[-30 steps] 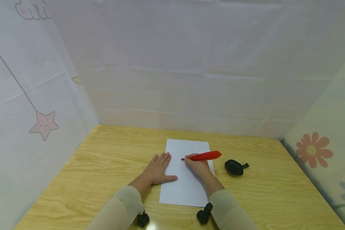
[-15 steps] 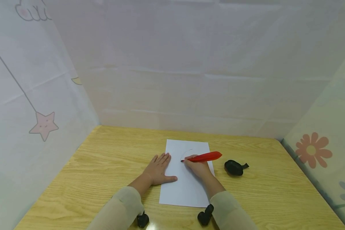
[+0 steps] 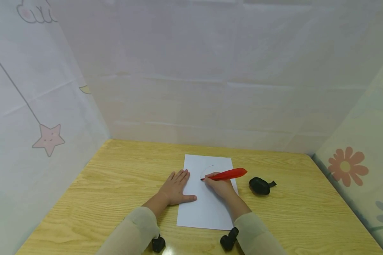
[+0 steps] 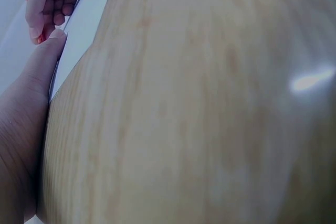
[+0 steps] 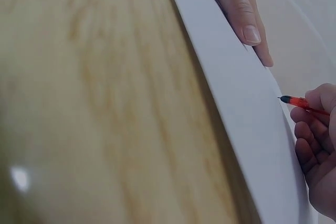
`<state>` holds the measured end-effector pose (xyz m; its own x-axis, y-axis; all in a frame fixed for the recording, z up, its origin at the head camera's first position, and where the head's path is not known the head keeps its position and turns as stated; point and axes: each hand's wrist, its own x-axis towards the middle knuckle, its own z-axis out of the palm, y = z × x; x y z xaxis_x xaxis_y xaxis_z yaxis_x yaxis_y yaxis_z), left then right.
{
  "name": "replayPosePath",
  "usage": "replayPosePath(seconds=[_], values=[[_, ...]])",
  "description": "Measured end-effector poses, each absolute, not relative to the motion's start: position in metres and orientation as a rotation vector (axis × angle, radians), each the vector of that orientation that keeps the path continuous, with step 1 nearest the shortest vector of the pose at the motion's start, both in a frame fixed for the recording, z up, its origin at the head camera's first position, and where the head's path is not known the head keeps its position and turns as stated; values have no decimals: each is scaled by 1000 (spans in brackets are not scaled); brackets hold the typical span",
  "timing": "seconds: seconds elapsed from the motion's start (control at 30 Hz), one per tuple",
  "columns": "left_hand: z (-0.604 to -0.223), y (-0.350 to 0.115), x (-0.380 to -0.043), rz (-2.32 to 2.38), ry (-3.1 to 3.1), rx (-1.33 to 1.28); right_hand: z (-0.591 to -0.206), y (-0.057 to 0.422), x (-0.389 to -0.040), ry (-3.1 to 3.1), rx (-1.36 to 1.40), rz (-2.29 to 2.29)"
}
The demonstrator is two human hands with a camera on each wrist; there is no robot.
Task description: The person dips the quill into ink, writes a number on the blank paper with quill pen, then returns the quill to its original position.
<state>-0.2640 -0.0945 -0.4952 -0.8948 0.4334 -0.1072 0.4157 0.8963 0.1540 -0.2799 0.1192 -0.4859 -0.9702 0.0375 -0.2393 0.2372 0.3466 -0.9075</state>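
Note:
A white sheet of paper (image 3: pixel 204 212) lies on the wooden table, with a thin curved line (image 3: pixel 204 169) drawn on its upper part. My right hand (image 3: pixel 221 187) pinches a red feather pen (image 3: pixel 231 173) between thumb and fingers. The pen's dark tip meets the paper at the lower end of the curve; the red plume slants up to the right. In the right wrist view the pen's red and black point (image 5: pixel 294 100) shows beyond the fingertips. My left hand (image 3: pixel 175 187) rests flat with fingers spread, over the paper's left edge and the table.
A black rounded object with a short tab (image 3: pixel 260 186) sits on the table (image 3: pixel 306 212) right of the paper. Black lumps (image 3: pixel 158 244) show beside both sleeves near the front. Printed cloth (image 3: pixel 210 88) hangs behind the table and along both sides.
The pen tip and my right hand have moved slightly down the paper, and the curved line has grown longer. My left hand has stayed in place.

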Motion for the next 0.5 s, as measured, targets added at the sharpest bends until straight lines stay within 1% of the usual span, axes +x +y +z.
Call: replayPosePath(seconds=[0.5], values=[[-495,-95,-263,184,2933,664,-487,120,-278,2474,218,-1639]])
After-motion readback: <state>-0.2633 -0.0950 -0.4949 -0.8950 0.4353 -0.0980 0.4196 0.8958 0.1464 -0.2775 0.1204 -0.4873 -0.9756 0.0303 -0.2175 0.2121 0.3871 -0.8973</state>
